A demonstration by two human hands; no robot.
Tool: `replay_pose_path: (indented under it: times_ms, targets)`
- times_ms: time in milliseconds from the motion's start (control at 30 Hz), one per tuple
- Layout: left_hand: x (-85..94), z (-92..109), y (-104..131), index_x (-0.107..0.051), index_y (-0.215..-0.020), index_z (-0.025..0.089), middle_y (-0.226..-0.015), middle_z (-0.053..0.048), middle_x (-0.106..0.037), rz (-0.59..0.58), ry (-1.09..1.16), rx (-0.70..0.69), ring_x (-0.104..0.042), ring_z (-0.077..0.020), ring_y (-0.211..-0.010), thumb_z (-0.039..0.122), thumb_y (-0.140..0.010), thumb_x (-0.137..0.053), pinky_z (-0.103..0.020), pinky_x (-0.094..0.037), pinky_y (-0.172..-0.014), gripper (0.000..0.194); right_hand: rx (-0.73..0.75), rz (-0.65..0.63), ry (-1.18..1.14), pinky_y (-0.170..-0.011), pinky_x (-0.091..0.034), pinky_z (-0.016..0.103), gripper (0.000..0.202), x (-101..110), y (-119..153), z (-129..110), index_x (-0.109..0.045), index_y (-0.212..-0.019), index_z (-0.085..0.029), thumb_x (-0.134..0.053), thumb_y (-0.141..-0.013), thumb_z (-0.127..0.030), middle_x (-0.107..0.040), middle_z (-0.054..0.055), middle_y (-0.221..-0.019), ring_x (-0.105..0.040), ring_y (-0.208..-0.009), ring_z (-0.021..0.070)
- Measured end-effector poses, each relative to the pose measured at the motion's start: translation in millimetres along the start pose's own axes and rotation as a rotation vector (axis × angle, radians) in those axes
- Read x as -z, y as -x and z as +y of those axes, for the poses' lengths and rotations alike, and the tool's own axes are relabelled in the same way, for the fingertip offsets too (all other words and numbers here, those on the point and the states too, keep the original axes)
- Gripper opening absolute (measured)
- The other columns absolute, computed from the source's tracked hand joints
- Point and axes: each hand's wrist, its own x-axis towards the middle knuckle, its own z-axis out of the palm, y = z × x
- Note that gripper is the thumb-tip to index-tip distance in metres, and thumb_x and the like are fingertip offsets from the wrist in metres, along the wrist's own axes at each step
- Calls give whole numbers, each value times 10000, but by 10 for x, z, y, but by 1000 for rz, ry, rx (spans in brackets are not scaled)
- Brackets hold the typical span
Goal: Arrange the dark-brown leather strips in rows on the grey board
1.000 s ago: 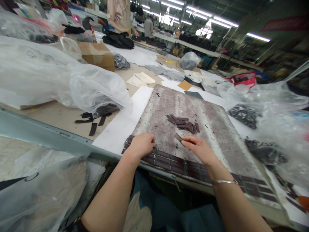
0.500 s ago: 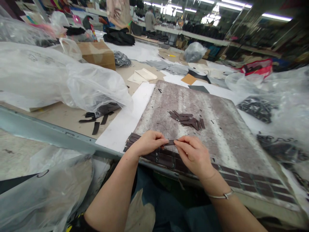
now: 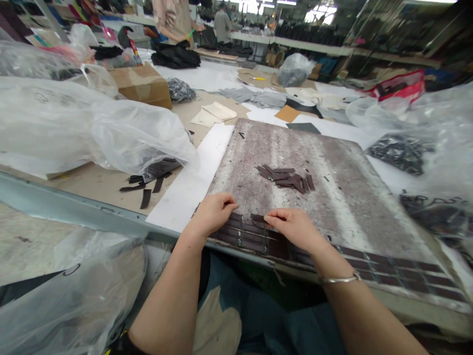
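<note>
Between the thumb and fingers of my right hand (image 3: 293, 226) is one end of a short dark brown strip (image 3: 256, 217), held low over the near edge of the board (image 3: 254, 148). My left hand (image 3: 214, 213) is a little to the left, apart from that strip. Its fingers are pinched together by the end of the row of strips, and whatever they hold is hidden. Rows of brown strips (image 3: 254, 242) lie side by side along the board's near edge, partly under both hands. Farther up the board lies a loose pile of similar strips (image 3: 288, 178).
Clear plastic bags (image 3: 136, 130) and a cardboard box (image 3: 142, 86) stand on the left, with dark scraps (image 3: 146, 198) nearby. More plastic bags (image 3: 443, 148) crowd the right side. White paper (image 3: 192, 185) lies beside the board. A person (image 3: 173, 22) stands across the table.
My left hand has let go of the strip and moved left. My right hand still pinches the strip's right end. The view has shifted slightly.
</note>
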Motion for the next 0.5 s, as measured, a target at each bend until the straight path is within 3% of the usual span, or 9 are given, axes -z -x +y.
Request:
replay_pose_path:
  times_ms: [200,500]
  targets:
    - [-72,20,-13,-661,-772,208,-825,-15,-656,-114,-158,-41,-579,-168,-792,235,-780,-566,-256,-418,-715,99,-58,-43,39,-614,-399,247,213,-57,-57,-54,-723,-757,-245,-547,-808,-353,-696,-19,-721,-594,-643,131]
    - [-145,11,-15,-640,-768,207,-847,-28,-619,-129,-226,-38,-563,-168,-806,229,-774,-583,-256,-410,-725,61,-38,-69,55,-597,-396,256,237,-142,-140,-53,-726,-756,-242,-537,-805,-376,-697,-5,-709,-597,-643,144]
